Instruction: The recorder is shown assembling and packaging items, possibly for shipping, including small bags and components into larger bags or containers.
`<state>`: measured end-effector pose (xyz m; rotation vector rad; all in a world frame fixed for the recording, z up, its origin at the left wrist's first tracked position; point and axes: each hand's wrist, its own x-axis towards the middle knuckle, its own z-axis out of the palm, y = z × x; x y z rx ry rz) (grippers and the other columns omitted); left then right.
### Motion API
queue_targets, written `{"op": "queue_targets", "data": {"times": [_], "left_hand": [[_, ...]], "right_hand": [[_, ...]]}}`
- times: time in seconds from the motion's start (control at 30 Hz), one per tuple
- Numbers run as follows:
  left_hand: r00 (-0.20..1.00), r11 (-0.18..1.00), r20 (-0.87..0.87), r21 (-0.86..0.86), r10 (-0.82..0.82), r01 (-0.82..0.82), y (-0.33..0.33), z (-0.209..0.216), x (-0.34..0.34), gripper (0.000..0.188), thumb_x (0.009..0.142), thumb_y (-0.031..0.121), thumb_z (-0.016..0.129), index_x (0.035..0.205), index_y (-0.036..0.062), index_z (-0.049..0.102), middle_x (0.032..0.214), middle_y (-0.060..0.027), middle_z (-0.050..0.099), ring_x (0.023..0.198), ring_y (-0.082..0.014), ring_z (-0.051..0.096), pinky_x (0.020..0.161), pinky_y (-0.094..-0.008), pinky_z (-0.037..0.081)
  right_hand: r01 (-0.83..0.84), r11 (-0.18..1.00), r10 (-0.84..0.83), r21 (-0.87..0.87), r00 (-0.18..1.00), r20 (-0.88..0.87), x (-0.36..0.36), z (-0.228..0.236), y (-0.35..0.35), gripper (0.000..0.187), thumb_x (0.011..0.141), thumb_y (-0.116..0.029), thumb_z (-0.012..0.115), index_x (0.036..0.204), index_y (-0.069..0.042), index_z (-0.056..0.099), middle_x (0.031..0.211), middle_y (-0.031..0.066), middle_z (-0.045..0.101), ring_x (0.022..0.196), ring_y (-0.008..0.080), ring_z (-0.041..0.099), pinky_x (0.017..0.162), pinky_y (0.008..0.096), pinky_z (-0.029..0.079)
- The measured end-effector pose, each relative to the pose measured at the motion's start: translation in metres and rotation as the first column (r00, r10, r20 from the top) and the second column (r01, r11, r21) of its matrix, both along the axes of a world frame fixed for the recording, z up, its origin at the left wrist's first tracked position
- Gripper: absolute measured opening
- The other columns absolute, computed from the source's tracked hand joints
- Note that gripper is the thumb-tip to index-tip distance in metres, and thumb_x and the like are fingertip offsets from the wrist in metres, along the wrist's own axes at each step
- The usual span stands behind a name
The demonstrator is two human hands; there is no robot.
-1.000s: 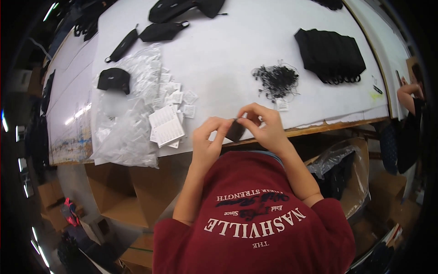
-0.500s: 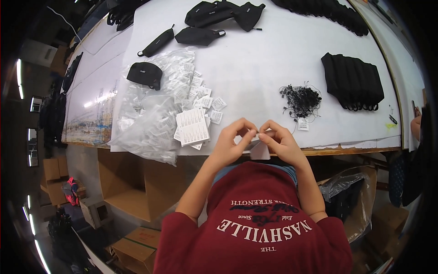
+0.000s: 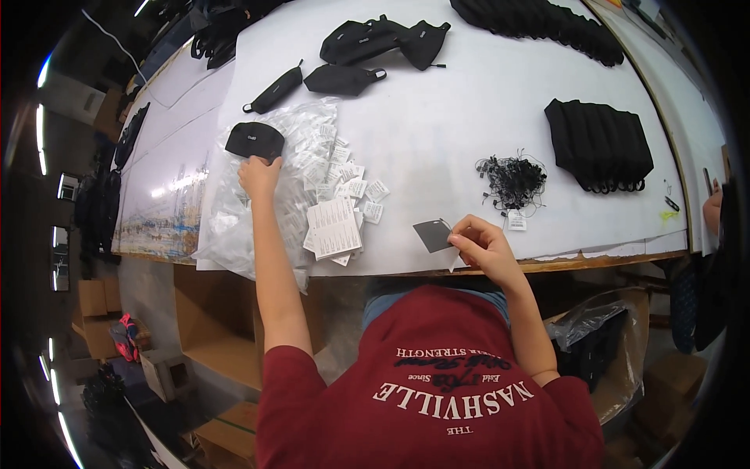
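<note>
Pouch left on table, card right, tags between

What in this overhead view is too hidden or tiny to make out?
- Head view: the left hand covers the near edge of the black pouch; whether it grips is unclear.
- The right hand hides part of the grey card.
- The black string pile is too small to count.

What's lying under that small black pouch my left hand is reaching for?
The small black pouch lies on a heap of clear plastic bags, with the left hand at its near edge. Whatever is beneath the bags, and directly under the pouch, is covered.
</note>
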<state>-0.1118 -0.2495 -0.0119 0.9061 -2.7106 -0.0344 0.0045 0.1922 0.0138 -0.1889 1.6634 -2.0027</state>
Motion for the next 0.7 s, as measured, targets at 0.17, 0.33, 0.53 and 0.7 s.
{"op": "queue_targets", "data": {"times": [0.17,0.33,0.53,0.7], "left_hand": [[0.856,0.911,-0.348,0.015,-0.383,0.413,0.049,0.014,-0.055,0.024,0.075,0.025,0.070,0.084,0.0033,0.064,0.090,-0.0164,0.065,0.085,-0.0327,0.061,0.076,-0.0426,0.047],[0.595,0.578,-0.455,0.195,-0.663,0.793,0.126,-0.026,-0.152,0.024,0.076,0.015,0.066,0.096,0.0041,0.061,0.098,-0.0151,0.061,0.098,-0.0343,0.054,0.087,-0.0416,0.044],[0.920,0.884,-0.004,0.276,-0.392,0.378,0.170,-0.053,-0.210,0.051,0.079,0.014,0.060,0.128,0.0168,0.048,0.147,-0.0111,0.028,0.124,-0.0410,0.036,0.093,-0.0581,0.037],[0.892,0.875,0.046,0.222,-0.450,0.430,0.189,-0.046,-0.178,0.034,0.080,0.017,0.062,0.114,0.0162,0.058,0.127,-0.0049,0.049,0.115,-0.0344,0.043,0.087,-0.0580,0.040]], "right_hand": [[0.062,0.995,-0.059,-0.077,0.998,0.031,-0.008,-0.011,0.008,0.011,0.090,-0.014,0.060,0.087,-0.004,0.058,0.063,-0.0029,0.050,0.050,0.0031,0.041,0.045,0.0189,0.029],[0.106,0.990,-0.103,-0.096,0.994,0.035,-0.008,-0.017,0.005,0.009,0.090,-0.015,0.061,0.089,-0.006,0.059,0.061,-0.0043,0.050,0.051,0.0023,0.042,0.045,0.0180,0.029],[0.146,0.988,-0.141,-0.042,0.985,0.095,0.017,-0.018,0.030,0.011,0.088,-0.015,0.065,0.088,-0.005,0.059,0.065,-0.0052,0.051,0.054,0.0019,0.044,0.046,0.0177,0.031],[0.246,0.969,-0.245,0.011,0.964,0.105,0.024,-0.016,0.056,0.011,0.087,-0.015,0.065,0.088,-0.005,0.061,0.064,-0.0037,0.053,0.054,0.0022,0.046,0.046,0.0170,0.032]]}}
